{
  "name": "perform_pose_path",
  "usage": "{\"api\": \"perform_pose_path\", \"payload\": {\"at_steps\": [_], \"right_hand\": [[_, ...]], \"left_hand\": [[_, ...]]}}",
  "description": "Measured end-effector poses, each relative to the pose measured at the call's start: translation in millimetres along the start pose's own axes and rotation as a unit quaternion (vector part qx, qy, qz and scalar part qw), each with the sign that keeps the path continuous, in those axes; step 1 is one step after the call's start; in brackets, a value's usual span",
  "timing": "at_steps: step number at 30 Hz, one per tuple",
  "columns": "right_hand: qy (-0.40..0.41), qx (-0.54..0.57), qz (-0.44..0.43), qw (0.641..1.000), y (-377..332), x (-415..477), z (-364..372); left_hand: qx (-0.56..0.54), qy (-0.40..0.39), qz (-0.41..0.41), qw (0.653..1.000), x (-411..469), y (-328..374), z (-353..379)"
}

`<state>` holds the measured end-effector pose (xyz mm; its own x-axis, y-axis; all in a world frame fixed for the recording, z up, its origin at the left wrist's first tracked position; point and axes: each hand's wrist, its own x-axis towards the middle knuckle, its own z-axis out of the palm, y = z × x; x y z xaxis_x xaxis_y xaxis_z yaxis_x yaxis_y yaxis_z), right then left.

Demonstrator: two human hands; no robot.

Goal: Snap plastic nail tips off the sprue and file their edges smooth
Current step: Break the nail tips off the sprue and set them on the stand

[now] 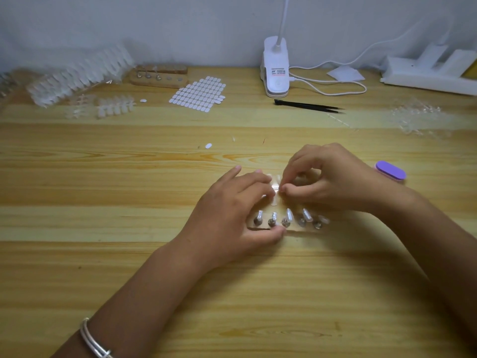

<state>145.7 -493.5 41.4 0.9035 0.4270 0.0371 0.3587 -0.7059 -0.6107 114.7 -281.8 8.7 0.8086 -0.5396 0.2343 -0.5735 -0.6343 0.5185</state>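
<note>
A small clear sprue of nail tips (275,187) is held just above the table's middle. My left hand (237,215) grips its left side, thumb down by a wooden holder (291,229). My right hand (327,179) pinches a tip on the sprue between thumb and forefinger. The holder stands just in front of my hands and carries several metal pegs, each with a clear nail tip (289,215) on it. A purple nail file block (390,170) lies to the right of my right hand.
Stacks of clear tip sprues (77,76) and a second wooden peg holder (158,77) sit at the back left. A sheet of white oval stickers (200,94), black tweezers (309,105), a white clip lamp (275,68) with its cable, and emptied sprues (415,117) lie further back.
</note>
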Motion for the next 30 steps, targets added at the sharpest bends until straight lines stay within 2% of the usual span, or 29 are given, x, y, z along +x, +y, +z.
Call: {"api": "perform_pose_path", "payload": {"at_steps": [6,12,17,21,24,30], "right_hand": [[0.062,-0.027,-0.037,0.997,4,-1,12],[0.039,-0.058,-0.029,0.997,3,-6,10],[0.035,-0.005,0.004,0.999,1,-9,10],[0.065,0.05,0.034,0.996,-2,-10,7],[0.093,0.073,0.004,0.993,-14,-15,4],[0.072,0.076,-0.078,0.992,-33,-38,13]], "left_hand": [[0.02,-0.007,0.006,1.0,-1,2,-1],[0.019,-0.008,0.007,1.0,0,3,-1],[0.021,-0.007,0.007,1.0,1,3,-3],[0.02,-0.007,0.008,1.0,1,2,-4],[0.017,-0.006,0.008,1.0,-1,3,-3],[0.006,-0.011,0.006,1.0,-1,2,-4]]}}
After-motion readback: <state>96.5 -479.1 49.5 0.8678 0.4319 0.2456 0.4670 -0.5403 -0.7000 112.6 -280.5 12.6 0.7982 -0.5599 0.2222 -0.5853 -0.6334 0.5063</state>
